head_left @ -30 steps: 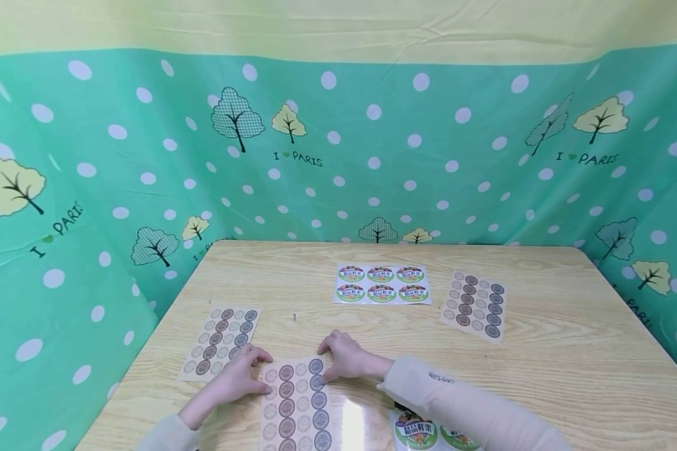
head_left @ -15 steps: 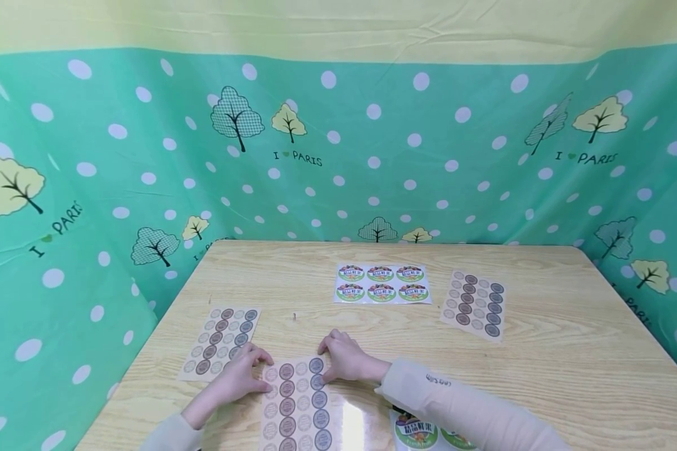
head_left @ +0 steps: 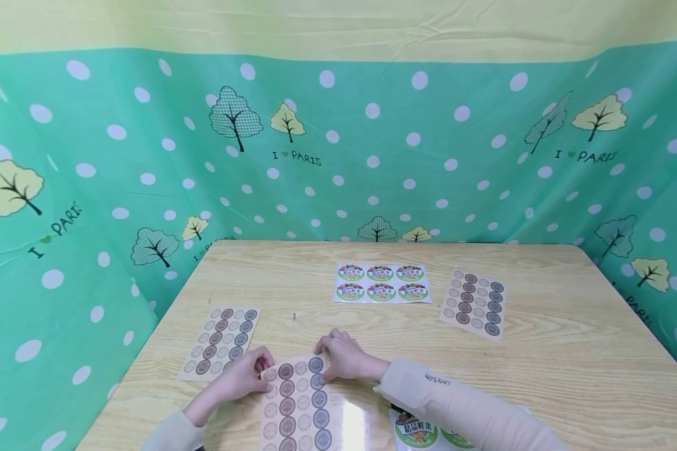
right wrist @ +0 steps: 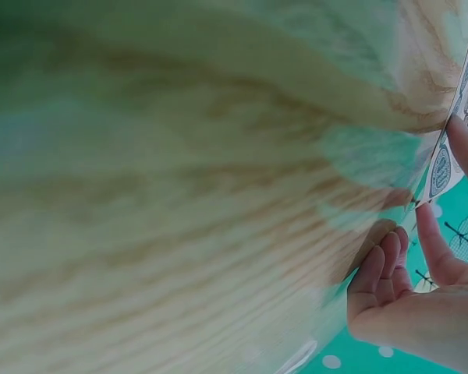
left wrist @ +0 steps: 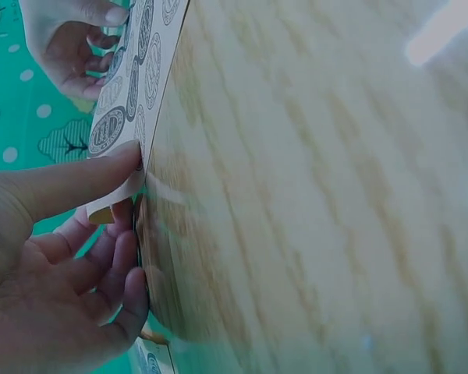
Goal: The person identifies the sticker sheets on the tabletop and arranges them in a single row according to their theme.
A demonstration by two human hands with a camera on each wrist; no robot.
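Note:
A sheet of round brown and grey stickers (head_left: 303, 403) lies on the table at the near middle. My left hand (head_left: 241, 374) pinches its upper left corner. In the left wrist view, the thumb (left wrist: 113, 171) lies over that corner, which bends up with the other fingers beneath. My right hand (head_left: 346, 357) is at the upper right corner, its thumb on the right edge and its index finger at the top. In the right wrist view, the thumb and index finger (right wrist: 433, 241) of that hand stand apart around the corner, with the remaining fingers bent against the table.
Similar sticker sheets lie at the left (head_left: 211, 351) and the right (head_left: 474, 305). A white sheet of fruit labels (head_left: 381, 283) is at the back. Another fruit-label sheet (head_left: 416, 432) lies partly under the right sleeve. A green dotted curtain (head_left: 372, 150) surrounds the wooden table (head_left: 570, 351).
The fingers of my left hand have curled in at the sheet's upper left corner, which now bends up slightly. My right hand has hardly moved.

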